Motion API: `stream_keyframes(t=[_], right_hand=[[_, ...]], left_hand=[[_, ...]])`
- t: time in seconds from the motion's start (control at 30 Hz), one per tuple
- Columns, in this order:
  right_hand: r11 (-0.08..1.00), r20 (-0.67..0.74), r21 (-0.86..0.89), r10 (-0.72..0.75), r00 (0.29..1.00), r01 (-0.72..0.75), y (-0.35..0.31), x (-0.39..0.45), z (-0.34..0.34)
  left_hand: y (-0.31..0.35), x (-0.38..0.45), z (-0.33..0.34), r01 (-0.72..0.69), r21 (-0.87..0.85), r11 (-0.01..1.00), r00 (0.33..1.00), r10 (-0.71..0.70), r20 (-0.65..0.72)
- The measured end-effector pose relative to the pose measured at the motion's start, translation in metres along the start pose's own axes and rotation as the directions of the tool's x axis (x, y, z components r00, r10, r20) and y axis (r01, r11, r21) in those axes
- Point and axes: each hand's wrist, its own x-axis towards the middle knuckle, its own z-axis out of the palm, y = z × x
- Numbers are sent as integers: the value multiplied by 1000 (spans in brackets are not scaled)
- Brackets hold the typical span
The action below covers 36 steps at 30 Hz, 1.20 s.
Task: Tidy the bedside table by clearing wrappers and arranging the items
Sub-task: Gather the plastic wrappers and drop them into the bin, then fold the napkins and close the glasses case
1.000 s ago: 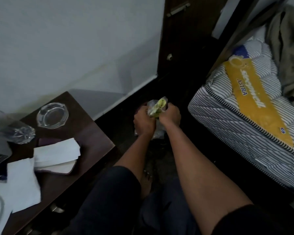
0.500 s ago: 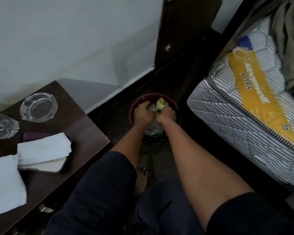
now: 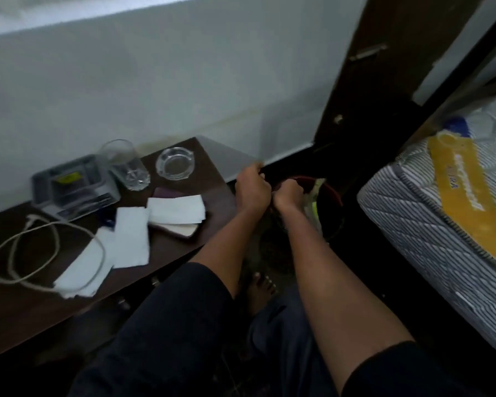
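Crumpled wrappers point(image 3: 312, 200) lie in the bin point(image 3: 331, 193) just beside both curled hands point(image 3: 269, 190), grip unclear.

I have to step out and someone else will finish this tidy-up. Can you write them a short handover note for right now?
Left hand: loosely curled by the table corner; whether it holds anything cannot be told.
Right hand: fisted at the rim of the red bin on the floor; contents of the fist unclear.
Done: a wrapper shows in the bin.
On the bedside table: glass, ashtray, grey tray, cable, white tissues, notebook under a tissue.
Left: clear the tissues, coil the cable, arrange the rest.
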Motion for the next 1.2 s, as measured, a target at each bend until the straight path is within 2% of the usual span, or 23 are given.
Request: stream_keyframes(t=[0.1, 0.3, 0.53, 0.63, 0.73, 0.8, 0.9, 0.97, 1.07, 1.2], right_hand=[[993, 55, -17, -117, 992, 118, -39, -33, 21], [957, 77, -28, -286, 955, 289, -96, -92, 55], [894, 78, -55, -440, 895, 444, -138, -140, 89], [827, 144, -85, -541, 828, 555, -153, -151, 105], [756, 276, -149, -587, 761, 637, -163, -152, 119], [735, 325, -242, -553, 767, 633, -167, -141, 121], [743, 324, -372, -459, 827, 557, -168, -115, 112], [741, 340, -398, -429, 837, 541, -168, -104, 110], [674, 369, -451, -456, 810, 585, -168, -104, 120], [543, 358, -550, -534, 766, 635, -168, -104, 137]], left_hand=[[-15, -17, -57, -22, 1, 1000, 993, 22, -120], [-53, -43, -152, -70, 16, 997, 946, 72, -318], [-102, -69, -210, -10, -22, 1000, 914, 0, -406], [-125, -79, -224, 47, -19, 999, 892, -51, -449], [-140, -80, -236, 84, 42, 996, 902, -58, -428], [-142, -74, -244, 106, 71, 992, 920, -71, -385], [-144, -60, -253, 113, 169, 979, 957, -62, -284], [-149, -53, -254, 112, 243, 964, 973, -56, -224], [-155, -47, -247, 107, 361, 927, 987, -57, -147], [-159, -40, -241, 23, 500, 866, 1000, -15, -21]])
